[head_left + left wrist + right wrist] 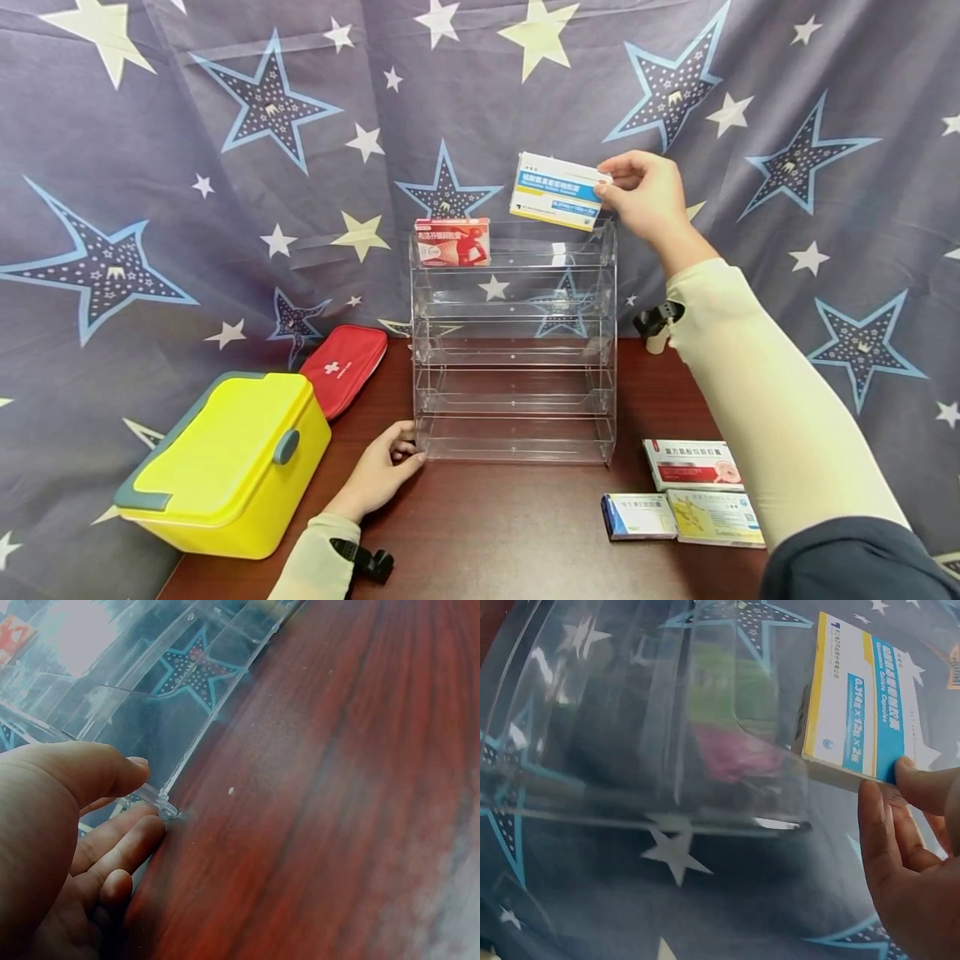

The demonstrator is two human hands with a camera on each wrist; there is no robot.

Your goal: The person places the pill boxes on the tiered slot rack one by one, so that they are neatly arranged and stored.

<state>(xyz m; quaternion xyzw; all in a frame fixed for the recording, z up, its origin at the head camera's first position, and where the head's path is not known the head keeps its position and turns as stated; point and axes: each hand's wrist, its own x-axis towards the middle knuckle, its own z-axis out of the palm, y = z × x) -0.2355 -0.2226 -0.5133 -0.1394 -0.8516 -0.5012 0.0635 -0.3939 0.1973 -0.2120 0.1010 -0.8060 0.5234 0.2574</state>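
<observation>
My right hand [651,200] pinches a white, blue and yellow medicine box [558,193] by its right end, thumb in front and fingers behind. The box hangs slightly tilted above the right part of the top tier of a clear plastic display rack [512,358]. In the right wrist view the medicine box [862,697] is beside the rack's upper edge, apart from it. My left hand [381,468] holds the rack's lower left corner; the left wrist view puts the thumb and fingers [127,844] about that edge. A red medicine box [453,243] stands at the top tier's left end.
At the left is a yellow storage box [232,458] with a grey-trimmed lid, and behind it a red first-aid pouch [345,367]. Right of the rack lie a red-and-white box [692,463], a blue-and-white box [639,517] and a yellowish box [714,517]. A star-patterned curtain [480,108] hangs behind.
</observation>
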